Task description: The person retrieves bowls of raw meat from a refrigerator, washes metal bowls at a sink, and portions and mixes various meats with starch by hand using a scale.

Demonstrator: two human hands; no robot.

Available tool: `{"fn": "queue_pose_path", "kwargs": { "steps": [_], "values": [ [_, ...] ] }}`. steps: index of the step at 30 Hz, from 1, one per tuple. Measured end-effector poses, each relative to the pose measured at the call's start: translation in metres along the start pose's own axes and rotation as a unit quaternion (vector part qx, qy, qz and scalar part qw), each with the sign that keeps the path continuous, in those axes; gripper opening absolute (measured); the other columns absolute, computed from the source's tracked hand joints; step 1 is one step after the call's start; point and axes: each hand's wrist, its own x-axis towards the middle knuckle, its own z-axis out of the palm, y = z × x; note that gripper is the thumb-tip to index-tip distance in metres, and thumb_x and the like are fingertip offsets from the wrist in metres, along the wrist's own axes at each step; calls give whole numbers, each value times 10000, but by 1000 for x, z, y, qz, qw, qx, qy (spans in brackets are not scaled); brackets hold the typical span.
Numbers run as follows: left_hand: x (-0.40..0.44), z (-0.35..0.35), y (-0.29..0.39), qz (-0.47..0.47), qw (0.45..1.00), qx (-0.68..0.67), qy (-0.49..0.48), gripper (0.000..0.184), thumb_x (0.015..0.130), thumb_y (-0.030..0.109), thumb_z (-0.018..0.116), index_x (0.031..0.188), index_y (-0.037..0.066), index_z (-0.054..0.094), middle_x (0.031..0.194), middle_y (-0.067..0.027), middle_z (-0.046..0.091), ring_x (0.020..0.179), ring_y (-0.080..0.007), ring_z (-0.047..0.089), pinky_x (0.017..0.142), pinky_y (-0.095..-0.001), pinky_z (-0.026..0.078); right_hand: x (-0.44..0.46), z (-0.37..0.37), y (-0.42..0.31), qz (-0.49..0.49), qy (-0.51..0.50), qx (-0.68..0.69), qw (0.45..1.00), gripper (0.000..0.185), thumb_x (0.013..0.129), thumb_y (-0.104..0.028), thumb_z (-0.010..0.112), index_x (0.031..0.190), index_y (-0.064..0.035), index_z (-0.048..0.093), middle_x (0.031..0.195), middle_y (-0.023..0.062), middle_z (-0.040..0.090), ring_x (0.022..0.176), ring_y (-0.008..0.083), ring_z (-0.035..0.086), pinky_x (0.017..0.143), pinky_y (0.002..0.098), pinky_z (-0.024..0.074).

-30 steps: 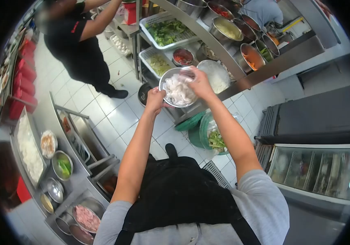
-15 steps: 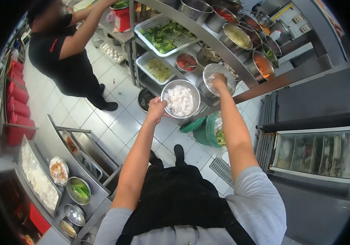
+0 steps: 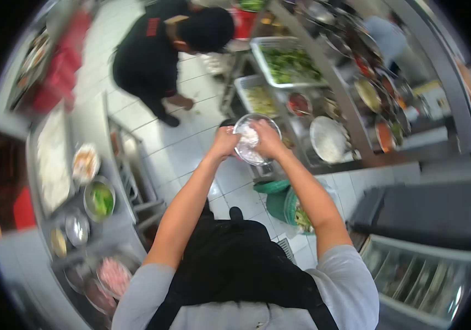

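A round metal bowl with pale, whitish pieces in it is held out in front of my body. My left hand is closed on the bowl's left rim. Over the bowl's right side, my right hand reaches in, its fingers down at the pale pieces; motion blur hides whether it grips any. Right of the bowl, on the shelf, sits a wide round container of white stuff. A small pot of red food stands nearer the bowl.
A co-worker in black bends toward the floor at upper left. Trays of greens fill the rack. Below is a green bin. The left counter holds bowls and a white-filled tray. A glass-topped fridge stands right.
My right hand has come back from the white container to the bowl. The co-worker has bent down and lowered an arm. The whole view has shifted.
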Motion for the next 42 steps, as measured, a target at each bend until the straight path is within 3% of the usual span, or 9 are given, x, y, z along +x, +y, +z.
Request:
{"fn": "queue_pose_path", "kwargs": {
  "steps": [4, 7, 12, 19, 21, 25, 33, 40, 42],
  "values": [
    [-30, -33, -43, 22, 982, -113, 152, 237, 781, 17, 469, 965, -71, 591, 825, -175, 642, 664, -295, 662, 506, -429, 582, 19, 27, -28, -48, 51, 4, 998, 519, 653, -52, 627, 1148, 33, 496, 1143, 227, 536, 1084, 357, 508, 945, 399, 401],
    [-78, -44, -54, 66, 959, -124, 247, 229, 761, -17, 469, 945, -82, 590, 813, -182, 633, 628, -308, 651, 451, -447, 573, 19, -8, -78, -88, -280, 47, 955, 740, 590, -147, 735, 1246, 32, 444, 1292, 236, 449, 1222, 354, 415, 1025, 369, 340],
    [-155, -49, -90, 79, 926, -125, 347, 212, 757, -6, 483, 924, -90, 584, 792, -193, 624, 619, -313, 649, 428, -447, 567, 16, 85, -116, -397, -179, -9, 900, 699, 559, -75, 731, 1209, -4, 482, 1234, 241, 490, 1146, 367, 480, 969, 392, 396],
    [-254, -28, -151, 167, 739, -205, 620, 153, 707, 37, 552, 801, -57, 628, 662, -174, 608, 514, -277, 625, 359, -416, 532, -61, 151, -192, -358, -301, 186, 864, 766, 615, -19, 662, 1304, 80, 342, 1276, 247, 458, 1205, 316, 451, 994, 341, 364],
    [-285, -24, -169, 149, 712, -165, 666, 155, 742, 13, 505, 840, -66, 595, 696, -144, 593, 525, -257, 599, 370, -405, 540, -77, 182, -217, -167, -379, 399, 818, 826, 605, -24, 673, 1332, 87, 298, 1297, 247, 438, 1226, 306, 427, 1013, 348, 345],
    [-382, 4, -159, 181, 653, -320, 662, 179, 753, 6, 488, 879, -96, 565, 743, -178, 607, 587, -296, 639, 439, -435, 572, -109, 114, -286, -491, -399, 94, 769, 736, 597, -23, 684, 1271, 60, 403, 1269, 259, 451, 1200, 358, 438, 1011, 355, 353],
    [-516, 67, -209, 220, 674, -280, 647, 207, 773, 14, 465, 925, -64, 582, 781, -146, 627, 585, -259, 639, 424, -429, 563, -233, 159, -381, -731, -291, 68, 614, 650, 596, -88, 716, 1188, 19, 467, 1129, 247, 557, 1094, 373, 516, 924, 398, 434],
    [-609, 117, -302, 331, 447, -284, 781, 211, 811, 5, 466, 956, -26, 617, 797, -80, 637, 593, -120, 584, 481, -258, 476, -373, 157, -425, -684, -339, 106, 637, 815, 608, -239, 759, 1234, 83, 349, 1204, 300, 477, 1089, 394, 523, 926, 417, 425],
    [-634, 131, -313, 270, 451, -252, 812, 224, 823, 7, 456, 986, -16, 607, 806, -80, 634, 598, -115, 598, 461, -265, 506, -422, 180, -451, -528, -493, 156, 674, 864, 573, -228, 771, 1247, 117, 354, 1177, 283, 514, 1111, 368, 516, 938, 385, 416]
  ]
}}
